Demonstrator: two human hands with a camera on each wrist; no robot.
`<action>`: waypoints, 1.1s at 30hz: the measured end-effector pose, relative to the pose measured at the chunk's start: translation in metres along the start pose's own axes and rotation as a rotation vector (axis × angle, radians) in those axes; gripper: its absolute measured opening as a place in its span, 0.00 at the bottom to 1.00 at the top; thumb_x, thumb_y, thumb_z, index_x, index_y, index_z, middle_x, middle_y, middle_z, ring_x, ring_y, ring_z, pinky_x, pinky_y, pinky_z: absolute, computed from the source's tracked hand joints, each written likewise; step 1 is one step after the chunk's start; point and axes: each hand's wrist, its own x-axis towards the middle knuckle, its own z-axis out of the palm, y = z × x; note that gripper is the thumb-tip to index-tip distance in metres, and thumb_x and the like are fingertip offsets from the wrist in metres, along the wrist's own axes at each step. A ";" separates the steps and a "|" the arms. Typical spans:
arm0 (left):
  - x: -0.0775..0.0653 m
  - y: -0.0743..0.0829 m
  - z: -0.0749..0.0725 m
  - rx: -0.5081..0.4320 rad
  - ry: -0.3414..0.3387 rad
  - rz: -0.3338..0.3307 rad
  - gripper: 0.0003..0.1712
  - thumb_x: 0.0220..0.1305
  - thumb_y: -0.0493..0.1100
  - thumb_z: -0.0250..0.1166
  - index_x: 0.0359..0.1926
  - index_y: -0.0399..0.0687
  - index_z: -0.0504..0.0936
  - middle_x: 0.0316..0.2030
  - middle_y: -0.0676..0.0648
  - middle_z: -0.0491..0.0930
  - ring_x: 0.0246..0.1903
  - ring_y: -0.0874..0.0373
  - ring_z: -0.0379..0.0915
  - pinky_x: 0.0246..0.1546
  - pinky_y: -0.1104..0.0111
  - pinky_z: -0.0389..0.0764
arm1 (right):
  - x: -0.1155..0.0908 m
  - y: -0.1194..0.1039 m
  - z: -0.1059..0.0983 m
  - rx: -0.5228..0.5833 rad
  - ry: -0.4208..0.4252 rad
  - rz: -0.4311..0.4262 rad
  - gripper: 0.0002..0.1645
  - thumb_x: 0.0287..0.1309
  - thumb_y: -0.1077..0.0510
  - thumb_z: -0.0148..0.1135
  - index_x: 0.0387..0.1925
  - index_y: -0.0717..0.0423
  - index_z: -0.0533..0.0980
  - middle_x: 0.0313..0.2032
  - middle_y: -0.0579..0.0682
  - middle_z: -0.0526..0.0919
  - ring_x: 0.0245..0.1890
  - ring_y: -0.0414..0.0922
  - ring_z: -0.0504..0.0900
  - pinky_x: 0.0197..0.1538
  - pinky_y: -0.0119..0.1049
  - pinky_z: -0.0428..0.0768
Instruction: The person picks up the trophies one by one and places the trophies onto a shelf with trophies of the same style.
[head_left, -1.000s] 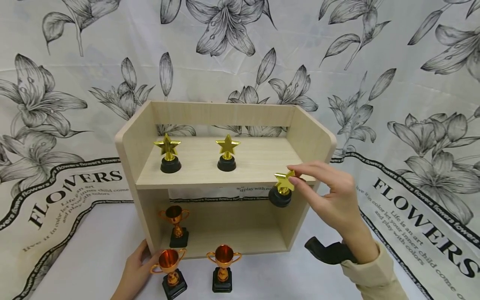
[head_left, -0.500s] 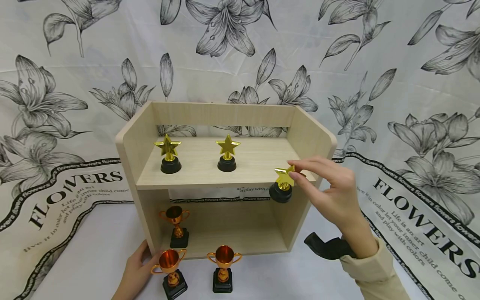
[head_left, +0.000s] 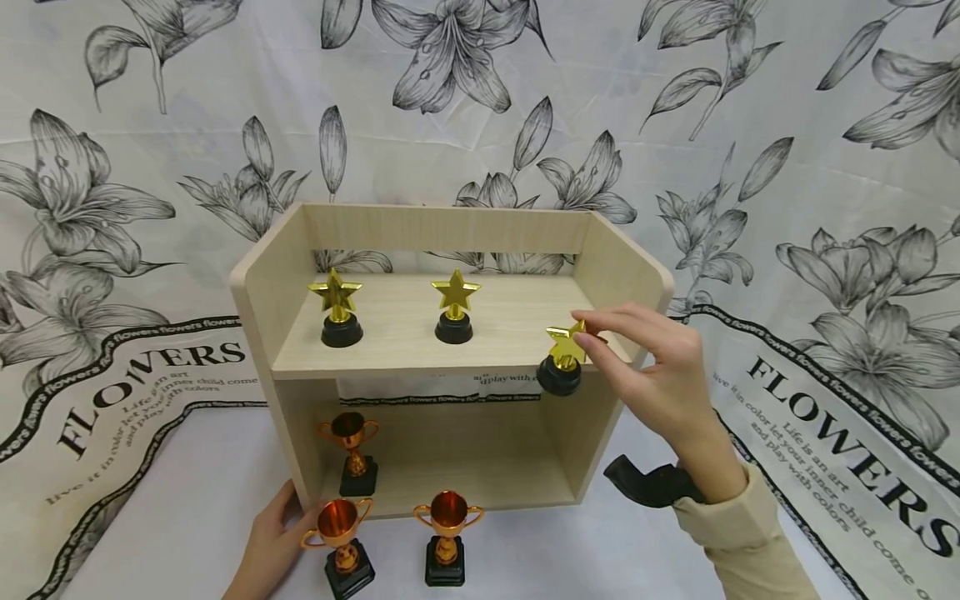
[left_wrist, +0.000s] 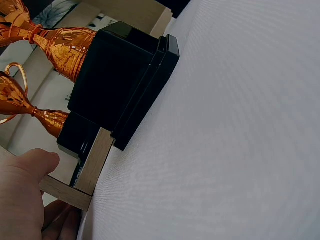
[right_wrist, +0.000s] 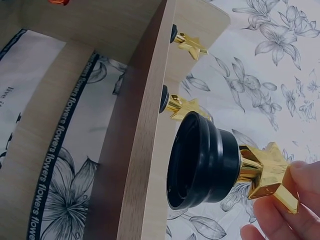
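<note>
My right hand (head_left: pixel 660 367) pinches a gold star trophy (head_left: pixel 565 346) by its star, between thumb and fingers. Its round black base (right_wrist: pixel 205 160) hangs just in front of the upper board's edge, tilted, in the right wrist view. Two more star trophies stand on the upper board, one at left (head_left: pixel 341 327) and one in the middle (head_left: pixel 454 325). Low on the left side panel of the wooden shelf (head_left: pixel 450 367), my left hand (head_left: pixel 273 533) grips the edge, with the thumb (left_wrist: pixel 37 162) inside and the fingers outside.
An orange-gold trophy cup (head_left: pixel 356 475) stands in the lower compartment at left. Two similar cups, one turned askew (head_left: pixel 347 558) and one straight (head_left: pixel 446 558), stand on the white cloth (head_left: pixel 562 558) before the shelf. Flower-printed fabric (head_left: pixel 480 75) hangs behind.
My right hand has raised the star trophy slightly, and its base is now nearer the height of the upper board's edge. The left hand and the cups stay put.
</note>
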 end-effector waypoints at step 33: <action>0.000 -0.001 0.000 -0.004 0.009 0.013 0.38 0.64 0.54 0.60 0.68 0.42 0.59 0.62 0.35 0.67 0.56 0.39 0.69 0.55 0.41 0.67 | 0.018 0.007 0.012 -0.081 0.019 0.083 0.14 0.42 0.76 0.68 0.36 0.67 0.83 0.31 0.56 0.85 0.31 0.39 0.80 0.39 0.27 0.76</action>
